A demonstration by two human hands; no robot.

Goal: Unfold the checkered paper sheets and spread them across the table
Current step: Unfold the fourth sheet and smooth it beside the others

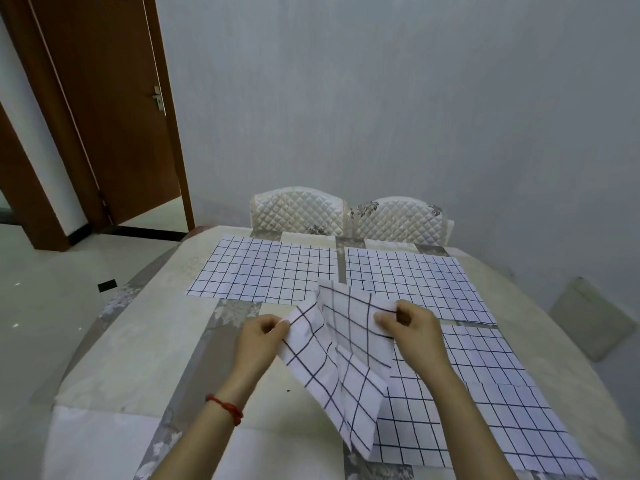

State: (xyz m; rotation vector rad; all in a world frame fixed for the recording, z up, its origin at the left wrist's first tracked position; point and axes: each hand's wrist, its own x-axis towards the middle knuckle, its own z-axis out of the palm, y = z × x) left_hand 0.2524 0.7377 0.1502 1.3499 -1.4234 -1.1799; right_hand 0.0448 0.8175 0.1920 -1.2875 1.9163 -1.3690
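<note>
Both hands, left and right, pinching a half-folded checkered sheet above table, spread sheets beyond

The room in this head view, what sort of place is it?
Probably a home dining room: a large table with two quilted chairs pushed against a plain wall, a wooden door standing open, and a glossy tiled floor.
</note>
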